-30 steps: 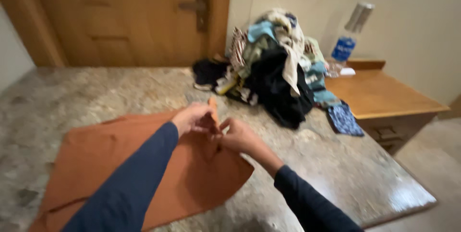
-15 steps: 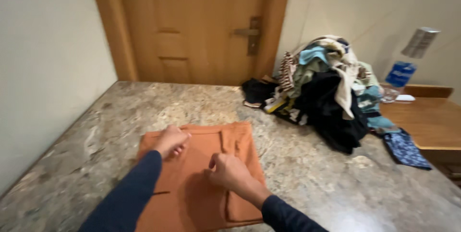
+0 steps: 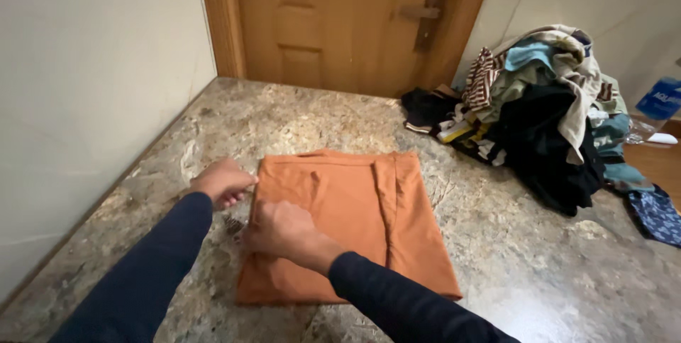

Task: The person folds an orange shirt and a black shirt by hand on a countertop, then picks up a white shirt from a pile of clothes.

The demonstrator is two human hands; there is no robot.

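Orange cloth [image 3: 355, 215], soft, light and likely to slip, lies folded on the bench [image 3: 539, 272]; left hand [image 3: 221, 181] and right hand [image 3: 280, 229] both pinch its left edge, best gripped there.

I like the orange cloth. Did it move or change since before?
Yes. The orange cloth, earlier spread wide, now lies folded smaller, farther left of the clothes pile.

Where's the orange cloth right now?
In the head view the orange cloth lies folded on the stone counter, left of the clothes pile, both hands at its left edge.
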